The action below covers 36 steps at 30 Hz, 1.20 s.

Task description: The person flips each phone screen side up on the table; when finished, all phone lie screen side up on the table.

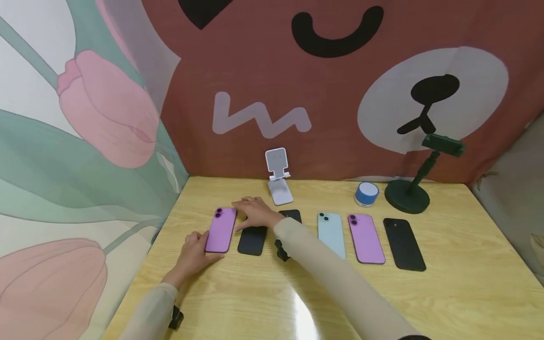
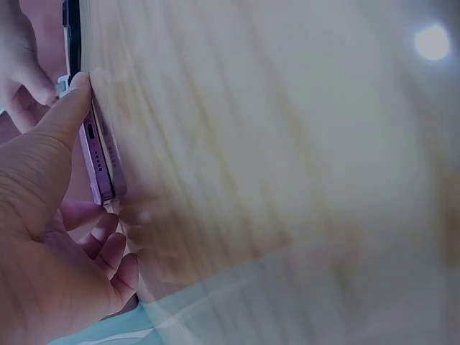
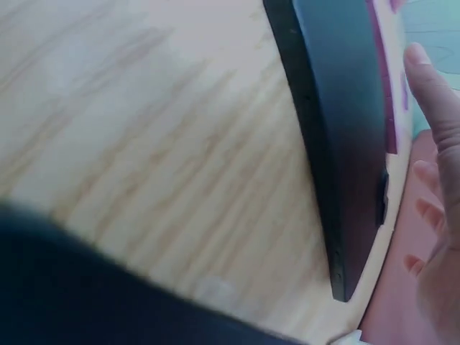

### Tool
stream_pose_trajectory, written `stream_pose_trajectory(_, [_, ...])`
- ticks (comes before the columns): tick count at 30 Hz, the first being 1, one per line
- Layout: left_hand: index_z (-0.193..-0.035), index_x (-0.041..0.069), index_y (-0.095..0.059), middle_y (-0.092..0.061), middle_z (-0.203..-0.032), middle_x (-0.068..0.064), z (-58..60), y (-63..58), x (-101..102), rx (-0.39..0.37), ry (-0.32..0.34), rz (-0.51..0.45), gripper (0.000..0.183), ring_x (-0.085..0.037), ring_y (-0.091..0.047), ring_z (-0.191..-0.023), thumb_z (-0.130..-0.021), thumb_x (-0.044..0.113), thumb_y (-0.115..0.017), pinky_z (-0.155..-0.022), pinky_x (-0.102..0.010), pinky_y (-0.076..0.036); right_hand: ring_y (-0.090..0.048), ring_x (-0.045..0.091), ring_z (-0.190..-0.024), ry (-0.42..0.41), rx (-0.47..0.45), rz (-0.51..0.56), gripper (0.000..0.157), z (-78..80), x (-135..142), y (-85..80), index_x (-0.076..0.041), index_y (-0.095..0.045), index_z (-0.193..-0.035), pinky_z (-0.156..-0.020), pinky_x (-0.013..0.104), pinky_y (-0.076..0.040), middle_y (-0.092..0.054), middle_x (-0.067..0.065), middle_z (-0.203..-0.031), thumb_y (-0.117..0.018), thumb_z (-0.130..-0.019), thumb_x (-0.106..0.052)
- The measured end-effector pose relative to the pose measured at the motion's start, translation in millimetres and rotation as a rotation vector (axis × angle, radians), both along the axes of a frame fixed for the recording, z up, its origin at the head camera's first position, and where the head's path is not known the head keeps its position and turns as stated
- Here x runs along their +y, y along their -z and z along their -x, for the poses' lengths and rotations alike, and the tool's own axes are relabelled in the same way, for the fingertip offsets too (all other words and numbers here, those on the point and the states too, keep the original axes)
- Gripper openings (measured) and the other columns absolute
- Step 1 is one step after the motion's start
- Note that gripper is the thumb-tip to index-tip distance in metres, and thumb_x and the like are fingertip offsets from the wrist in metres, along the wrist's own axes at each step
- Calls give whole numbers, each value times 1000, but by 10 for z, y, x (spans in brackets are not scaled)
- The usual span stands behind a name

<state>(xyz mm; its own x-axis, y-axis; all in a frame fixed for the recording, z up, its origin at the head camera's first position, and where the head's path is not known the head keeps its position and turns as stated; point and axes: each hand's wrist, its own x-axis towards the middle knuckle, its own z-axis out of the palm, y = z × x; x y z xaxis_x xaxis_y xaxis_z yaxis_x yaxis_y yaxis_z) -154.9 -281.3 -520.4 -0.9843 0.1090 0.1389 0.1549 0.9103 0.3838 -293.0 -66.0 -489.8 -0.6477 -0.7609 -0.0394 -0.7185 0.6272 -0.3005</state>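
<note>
A purple smartphone (image 1: 221,231) lies at the left end of a row, its back and two camera lenses facing up. My left hand (image 1: 194,255) holds its lower end, thumb at the bottom edge and fingers at the left side; the left wrist view shows the phone's charging port (image 2: 90,131) between them. With thumb and fingers spread, my right hand (image 1: 256,213) reaches over a black smartphone (image 1: 252,241) to the purple phone's upper right side. Whether it touches either phone, I cannot tell. My right forearm partly hides another dark phone (image 1: 293,215).
Farther right lie a light blue phone (image 1: 332,233), a second purple phone (image 1: 366,238) and a black phone (image 1: 403,243). Behind the row stand a white phone stand (image 1: 278,177), a small blue-and-white cylinder (image 1: 367,194) and a dark green stand (image 1: 408,196). Printed cloth (image 1: 263,71) borders the wooden table (image 1: 238,293).
</note>
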Motion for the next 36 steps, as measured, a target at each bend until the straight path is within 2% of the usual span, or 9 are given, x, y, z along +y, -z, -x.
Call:
stream_pose_trajectory(7, [-126,-15,-50,-46,-93,-16,47,16,-12,2,-3,-3,83,-30,-41,-85,-71,38,-81,-72,-41,-37,-24,23,-140,10,14,-76,90,84,-100,39,-21,-36,-147,-111,50,-18,-37,-3,-149,-68,-74,-61])
stream_pose_trajectory(13, [-127,-14,-49,-46,-95,-16,59,-4,-21,-51,-18,-36,82,-30,-40,-87,-71,37,-82,-72,-40,-36,-21,21,-141,-4,-7,-90,87,144,-142,34,-21,-37,-146,-111,47,-19,-37,-4,-149,-69,-75,-60])
stream_pose_trajectory(17, [-129,-14,-48,-46,-95,-16,59,-22,-11,-95,-21,-62,82,-30,-39,-88,-72,36,-82,-73,-39,-35,-22,21,-141,-14,-29,-67,85,134,-157,56,-20,-40,-145,-111,46,-21,-39,-3,-148,-71,-75,-57])
stream_pose_trajectory(24, [-131,-14,-46,-46,-97,-16,70,-14,-3,-122,-20,-97,84,-30,-40,-90,-71,34,-82,-75,-39,-36,-28,22,-139,-35,-18,3,79,83,-161,92,-18,-46,-142,-110,44,-25,-46,-4,-143,-73,-76,-53])
stream_pose_trajectory(36, [-130,-15,-46,-47,-100,-18,95,0,-23,-135,-16,-131,82,-32,-40,-94,-71,29,-83,-78,-41,-38,-37,16,-133,-50,11,-6,76,73,-200,112,-15,-48,-140,-109,32,-27,-49,0,-140,-72,-77,-51])
